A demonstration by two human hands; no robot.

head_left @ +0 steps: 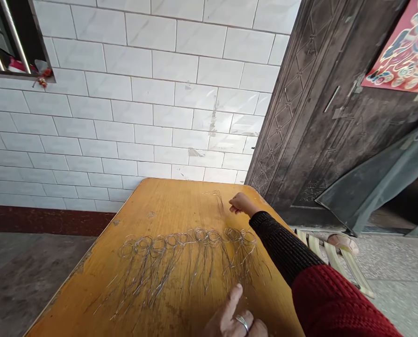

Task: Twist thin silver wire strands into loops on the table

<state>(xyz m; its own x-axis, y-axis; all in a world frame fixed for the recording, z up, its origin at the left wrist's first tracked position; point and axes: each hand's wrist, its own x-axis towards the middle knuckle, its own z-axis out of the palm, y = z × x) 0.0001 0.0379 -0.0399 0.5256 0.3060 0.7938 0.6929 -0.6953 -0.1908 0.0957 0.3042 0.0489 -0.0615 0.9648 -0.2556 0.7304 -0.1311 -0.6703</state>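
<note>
My right hand [243, 204] is stretched toward the far right of the table, its fingers closed. A thin bent wire [219, 199] shows faintly just left of its fingertips; whether they grip it I cannot tell. My left hand [235, 318] is at the bottom edge, partly out of view, with a ring on one finger. One digit points up and the others are bent, with nothing seen between them. Beyond it, a row of thin wire pieces [160, 244] with looped tops spans the wooden table [174, 201]. Their loose wire tails spread toward me.
A white tiled wall [132, 112] stands behind the table. At the right are a dark carved door [300, 103], a grey-green curtain [380, 178] and a low slatted seat [352, 267]. A barred window [14, 37] is at the upper left.
</note>
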